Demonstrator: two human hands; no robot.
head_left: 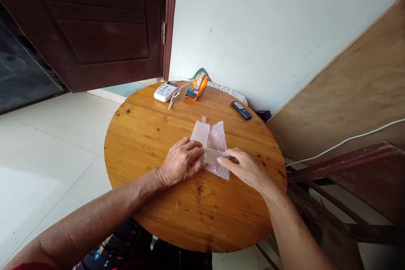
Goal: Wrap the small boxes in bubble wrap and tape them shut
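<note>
A sheet of clear bubble wrap (217,136) lies near the middle of the round wooden table, with a folded or rolled part across it between my hands. My left hand (185,158) has its fingers curled over the left end of that part; its fingertips are partly hidden. From the other side, my right hand (248,171) pinches the wrap's right edge between thumb and fingers. Whether anything is inside the wrap I cannot tell. A short strip of tape (204,119) sticks out at the wrap's far edge.
Toward the back of the table (142,135) stand a white boxy device (165,92) with a white cord and an orange tape dispenser (198,86). At the back right lies a dark remote-like object (241,110). A wall and a brown door (104,38) are behind.
</note>
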